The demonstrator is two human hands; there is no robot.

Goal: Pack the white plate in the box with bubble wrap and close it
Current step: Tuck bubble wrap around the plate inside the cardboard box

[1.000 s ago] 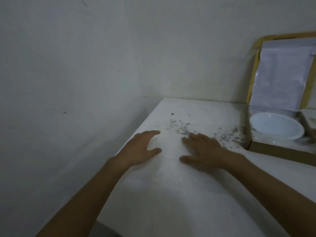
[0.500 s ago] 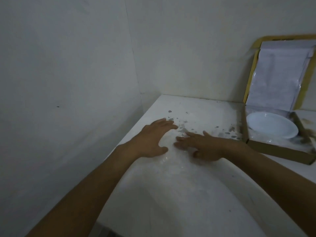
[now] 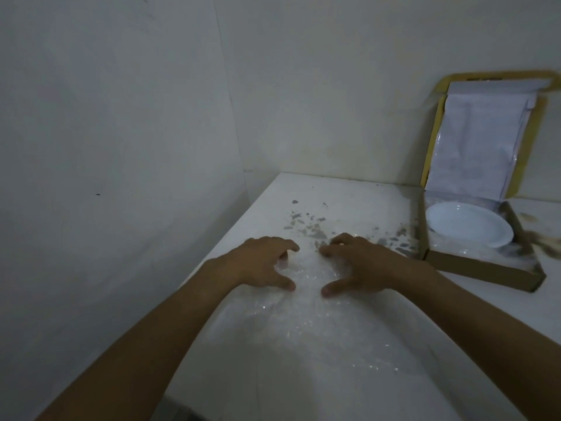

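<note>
Both hands, the left hand (image 3: 261, 262) and right hand (image 3: 361, 265), had fingers curled, gathering the bubble wrap (image 3: 303, 314) on the table (image 3: 349, 196), while the white plate (image 3: 469, 223) sat in the open box (image 3: 482, 270) well apart; I'd lift the sheet evenly, unbunched.

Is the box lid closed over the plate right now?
No, the box lies open with its lid standing up against the wall, and the white plate sits uncovered inside.
</note>
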